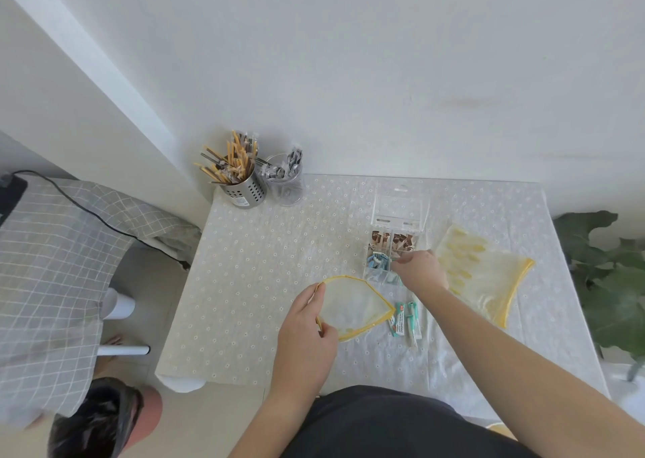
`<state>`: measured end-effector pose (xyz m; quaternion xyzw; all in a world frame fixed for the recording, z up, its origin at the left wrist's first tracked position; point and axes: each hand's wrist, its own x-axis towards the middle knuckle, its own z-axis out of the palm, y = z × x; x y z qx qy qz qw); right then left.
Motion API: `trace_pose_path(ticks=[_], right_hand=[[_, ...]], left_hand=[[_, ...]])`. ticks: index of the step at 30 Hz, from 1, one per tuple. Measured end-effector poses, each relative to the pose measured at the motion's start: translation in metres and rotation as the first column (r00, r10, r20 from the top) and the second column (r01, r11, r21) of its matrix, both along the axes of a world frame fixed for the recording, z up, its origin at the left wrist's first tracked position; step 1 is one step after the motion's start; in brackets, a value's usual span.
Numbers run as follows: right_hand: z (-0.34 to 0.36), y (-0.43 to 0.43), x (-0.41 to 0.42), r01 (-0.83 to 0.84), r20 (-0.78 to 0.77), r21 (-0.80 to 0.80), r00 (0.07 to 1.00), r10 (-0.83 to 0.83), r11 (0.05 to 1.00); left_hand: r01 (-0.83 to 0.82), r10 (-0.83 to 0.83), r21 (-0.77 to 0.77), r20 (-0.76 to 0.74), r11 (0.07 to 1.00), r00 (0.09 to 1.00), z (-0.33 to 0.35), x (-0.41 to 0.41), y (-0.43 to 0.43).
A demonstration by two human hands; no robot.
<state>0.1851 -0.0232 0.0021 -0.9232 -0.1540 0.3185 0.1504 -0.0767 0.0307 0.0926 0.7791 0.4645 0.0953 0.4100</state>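
Observation:
My left hand (307, 321) grips the rim of a clear pouch with yellow trim (352, 306) and holds its mouth open on the table. My right hand (420, 269) reaches into a clear compartment box (391, 248) that holds brown, blue and teal sachets; its fingertips are curled at the box's middle row, and whether they pinch a sachet is hidden. Several teal and white sachets (406, 319) lie loose just right of the pouch, under my right forearm.
A second yellow-trimmed pouch (485, 276) lies at the right. A metal holder of wrapped sticks (241, 182) and a clear cup of grey sachets (284, 182) stand at the table's back left. A plant (607, 283) is right, a checked bed (52, 265) left.

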Motion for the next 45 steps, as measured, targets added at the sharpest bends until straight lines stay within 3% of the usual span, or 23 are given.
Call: trace_pose_path(ticks=[9,13,16,19,22,26,28,33,37,39,41,45], right_hand=[[-0.006,0.007,0.015,-0.056,-0.069,-0.049,0.996,0.052,0.997],[0.003,-0.001,0.018,-0.069,-0.021,-0.007,0.997,0.069,0.998],[0.023,-0.014,0.012,-0.086,0.089,0.175,0.993,0.071,0.981],[0.052,-0.035,-0.008,-0.089,0.116,0.469,0.992,0.039,0.879],[0.075,-0.060,-0.030,-0.203,0.118,0.579,0.979,0.165,0.790],[0.088,-0.084,-0.046,-0.441,0.085,0.470,0.885,0.458,0.765],[0.082,-0.089,-0.047,-0.495,0.096,0.372,0.862,0.498,0.785],[0.089,-0.101,-0.041,-0.295,0.043,0.407,0.952,0.304,0.865],[0.097,-0.119,-0.031,-0.067,-0.086,0.522,0.988,0.131,0.850],[0.104,-0.127,-0.027,0.072,-0.172,0.620,0.984,0.046,0.781],[0.112,-0.134,-0.026,0.225,-0.284,0.709,0.958,-0.021,0.669],[0.118,-0.144,-0.026,0.433,-0.421,0.766,0.897,-0.139,0.474]], left_hand=[[0.013,-0.013,-0.015,0.005,1.000,1.000,-0.001,0.007,0.003],[0.025,-0.025,-0.016,0.019,1.000,1.000,-0.001,0.010,0.004],[0.042,-0.042,-0.007,0.019,0.999,0.999,0.000,0.013,0.004],[0.058,-0.058,0.007,0.032,0.998,0.998,0.002,0.018,0.004],[0.049,-0.050,0.025,0.039,0.998,0.998,0.006,0.024,0.006],[0.073,-0.076,0.065,0.040,0.995,0.996,0.007,0.036,0.011],[0.088,-0.092,0.062,0.067,0.994,0.993,0.007,0.044,0.012],[0.133,-0.137,0.032,0.233,0.991,0.963,0.010,0.058,0.013],[-0.041,0.055,-0.045,0.373,0.998,0.926,0.013,0.057,0.012],[-0.170,0.237,-0.224,0.321,0.960,0.917,0.013,0.056,0.008],[-0.222,0.357,-0.468,0.222,0.855,0.907,0.011,0.056,0.003],[-0.135,0.396,-0.747,0.182,0.651,0.900,0.002,0.053,-0.014]])
